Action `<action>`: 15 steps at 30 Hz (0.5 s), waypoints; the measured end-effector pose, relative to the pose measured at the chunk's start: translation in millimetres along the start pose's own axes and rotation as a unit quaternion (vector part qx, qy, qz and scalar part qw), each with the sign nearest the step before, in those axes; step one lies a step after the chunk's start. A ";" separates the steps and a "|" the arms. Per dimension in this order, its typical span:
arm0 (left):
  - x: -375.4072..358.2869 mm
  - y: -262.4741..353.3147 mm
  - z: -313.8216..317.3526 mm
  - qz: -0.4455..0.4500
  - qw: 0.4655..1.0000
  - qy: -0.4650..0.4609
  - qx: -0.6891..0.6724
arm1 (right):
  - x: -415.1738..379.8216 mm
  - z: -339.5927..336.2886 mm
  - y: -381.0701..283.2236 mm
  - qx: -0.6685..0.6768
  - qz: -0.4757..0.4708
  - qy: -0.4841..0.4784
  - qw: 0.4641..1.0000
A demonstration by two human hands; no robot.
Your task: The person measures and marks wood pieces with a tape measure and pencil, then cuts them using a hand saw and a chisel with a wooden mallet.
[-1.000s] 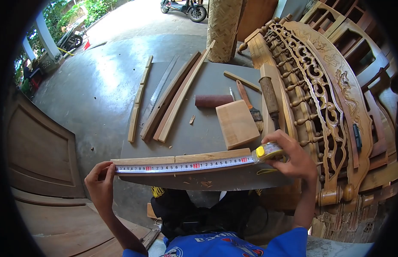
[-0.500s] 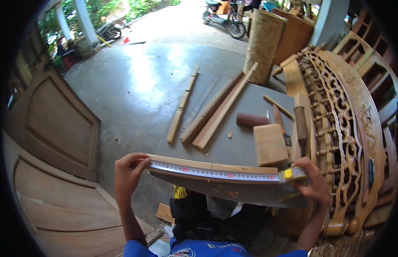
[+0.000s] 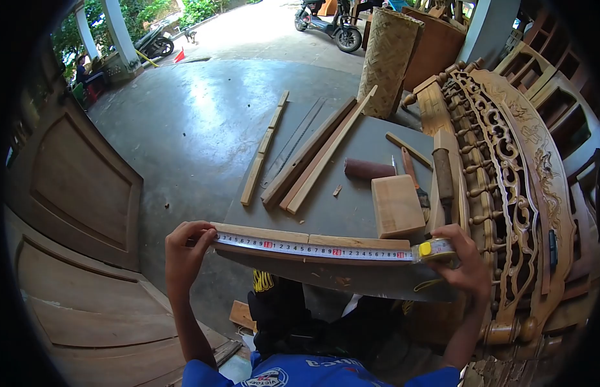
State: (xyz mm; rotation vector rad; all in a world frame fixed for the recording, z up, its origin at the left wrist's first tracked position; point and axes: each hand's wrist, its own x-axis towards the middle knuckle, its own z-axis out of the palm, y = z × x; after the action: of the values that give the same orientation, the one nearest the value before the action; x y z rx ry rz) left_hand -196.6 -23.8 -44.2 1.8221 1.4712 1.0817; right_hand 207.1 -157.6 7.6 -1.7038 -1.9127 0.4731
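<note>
A strip of wood [image 3: 361,242] lies crosswise at the near edge of the grey board [image 3: 332,226]. Along its front face runs the white blade [image 3: 306,248] of a tape measure, pulled out straight with black and red numbers. Fingers and thumb of my left hand [image 3: 187,251] pinch the blade's end against the strip's left end. My right hand [image 3: 466,261] is closed around the tape measure's case [image 3: 437,248], partly yellow, beside the strip's right end. A thin vertical line crosses the strip's top face near its middle.
Beyond the strip lie a saw [image 3: 290,145], several wood pieces [image 3: 319,161], a dark red cylinder [image 3: 368,169], a wood block [image 3: 398,206], a brush [image 3: 421,193] and a chisel-like tool [image 3: 443,177]. Carved furniture [image 3: 506,168] stands right, wooden panels [image 3: 80,174] left.
The camera view has shifted slightly, so the surroundings sit a little further left and up. Both hands keep their hold on the tape, which stays stretched along the strip.
</note>
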 end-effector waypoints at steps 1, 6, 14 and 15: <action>-0.2 1.3 -0.3 0.007 1.000 0.001 0.006 | 0.1 -0.1 -0.4 -0.007 -0.001 0.002 1.000; -0.2 7.6 -2.7 0.014 0.999 -0.002 0.029 | -1.1 2.8 1.6 -0.033 -0.033 0.031 0.998; -1.0 19.1 1.8 0.115 0.985 0.020 0.128 | -3.2 2.7 0.3 -0.096 -0.052 0.064 0.992; -0.7 20.3 2.6 0.117 0.985 0.018 0.128 | -4.2 2.3 -0.2 -0.099 -0.050 0.071 0.991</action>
State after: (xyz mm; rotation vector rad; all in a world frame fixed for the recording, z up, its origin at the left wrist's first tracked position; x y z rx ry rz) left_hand -183.9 -29.3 -29.2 2.2113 1.5007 1.0795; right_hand 205.9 -161.6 5.2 -1.7042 -1.9836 0.1236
